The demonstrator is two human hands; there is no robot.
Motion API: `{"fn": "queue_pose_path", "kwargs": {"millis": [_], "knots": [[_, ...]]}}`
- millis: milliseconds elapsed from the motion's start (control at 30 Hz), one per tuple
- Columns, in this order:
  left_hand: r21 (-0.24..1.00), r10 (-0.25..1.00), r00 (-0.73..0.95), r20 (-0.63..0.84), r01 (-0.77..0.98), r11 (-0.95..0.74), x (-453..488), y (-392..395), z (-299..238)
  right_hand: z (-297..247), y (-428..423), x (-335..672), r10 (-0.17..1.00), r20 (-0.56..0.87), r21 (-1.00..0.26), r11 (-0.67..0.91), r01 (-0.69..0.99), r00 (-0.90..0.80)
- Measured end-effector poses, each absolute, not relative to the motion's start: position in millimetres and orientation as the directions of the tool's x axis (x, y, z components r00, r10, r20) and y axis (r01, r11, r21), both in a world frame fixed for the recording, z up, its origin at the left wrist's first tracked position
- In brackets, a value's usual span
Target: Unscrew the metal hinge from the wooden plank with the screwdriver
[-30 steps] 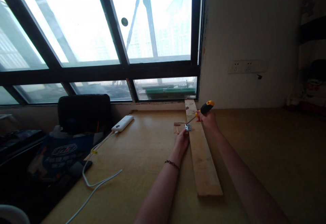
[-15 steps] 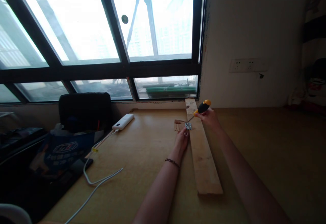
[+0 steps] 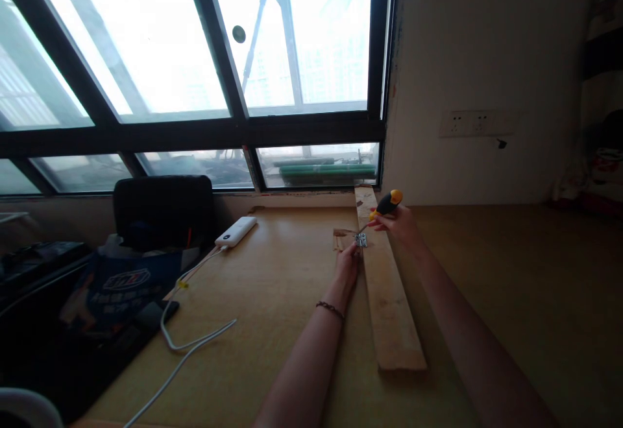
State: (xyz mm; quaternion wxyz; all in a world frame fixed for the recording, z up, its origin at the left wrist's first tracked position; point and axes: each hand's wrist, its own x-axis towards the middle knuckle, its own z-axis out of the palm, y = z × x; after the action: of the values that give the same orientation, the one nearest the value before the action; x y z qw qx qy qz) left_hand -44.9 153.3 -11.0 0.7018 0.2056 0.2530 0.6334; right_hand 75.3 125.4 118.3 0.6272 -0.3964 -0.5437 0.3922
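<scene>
Bag (image 3: 124, 288): blue with pale print, well to the left of the plank (image 3: 392, 305).
Chair (image 3: 163, 211): dark, with its back rising beyond the bag, left of the plank's far end.
Cable (image 3: 170, 349): white, curving over the table (image 3: 282, 285) left of the plank.
Power bank (image 3: 236, 232): white, with the cable running to its near end; it lies left of the plank, well apart from it.
Block (image 3: 342, 238): a small brown piece just beside the plank's left edge.
Left hand (image 3: 347, 264): at the plank's left edge, fingers drawn together against the hinge's near side; whether they pinch it or only press it, one cannot tell. A bracelet (image 3: 329, 310) circles the wrist.
Hinge (image 3: 361, 240): metal, at the plank's left edge, towards its far end.
Screwdriver (image 3: 388, 203): yellow and black, slanting above the plank, tip down at the hinge.
Right hand (image 3: 403, 225): over the plank's right edge, thumb and fingers pinching the lower handle.
Sockets (image 3: 470, 124): on the wall, beyond and right of the plank.
</scene>
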Motion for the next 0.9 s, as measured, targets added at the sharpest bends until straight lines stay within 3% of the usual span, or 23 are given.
{"fn": "queue_pose_path", "kwargs": {"millis": [133, 200, 300, 433, 500, 667, 767, 900], "knots": [[0.628, 0.993, 0.06, -0.104, -0.77, 0.113, -47.3, 155.0, -12.3, 111.0, 128.0, 70.4, 0.827, 0.417, -0.908, 0.363, 0.207, 0.377], [0.648, 0.992, 0.004, -0.123, -0.757, 0.083, -48.0, 155.4, -14.0, 108.4, 129.5, 68.9, 0.792, 0.396, -0.917, 0.312, 0.25, 0.465], [0.687, 0.99, -0.085, -0.116, -0.727, 0.018, -48.7, 155.6, -16.7, 111.1, 129.3, 70.5, 0.86, 0.285, -0.958, 0.267, 0.101, 0.423], [0.694, 0.987, -0.116, -0.116, -0.72, -0.003, -48.8, 156.5, -18.0, 119.5, 124.6, 75.8, 0.961, 0.202, -0.961, 0.231, -0.151, 0.188], [0.684, 0.982, -0.11, -0.155, -0.729, 0.026, -48.6, 156.7, -17.1, 121.2, 123.3, 77.1, 0.969, 0.203, -0.956, 0.227, -0.186, 0.141], [0.678, 0.974, -0.137, -0.182, -0.735, 0.023, -47.3, 155.0, -13.2, 118.0, 126.4, 75.0, 0.951, 0.229, -0.947, 0.268, -0.179, 0.209], [0.672, 0.983, -0.122, -0.137, -0.741, 0.001, -46.6, 153.3, -11.2, 114.6, 127.5, 72.9, 0.91, 0.275, -0.951, 0.304, -0.05, 0.31], [0.669, 0.982, -0.127, -0.138, -0.743, -0.002, -46.4, 152.0, -9.1, 109.7, 125.6, 71.1, 0.757, 0.424, -0.899, 0.286, 0.331, 0.498]]}}
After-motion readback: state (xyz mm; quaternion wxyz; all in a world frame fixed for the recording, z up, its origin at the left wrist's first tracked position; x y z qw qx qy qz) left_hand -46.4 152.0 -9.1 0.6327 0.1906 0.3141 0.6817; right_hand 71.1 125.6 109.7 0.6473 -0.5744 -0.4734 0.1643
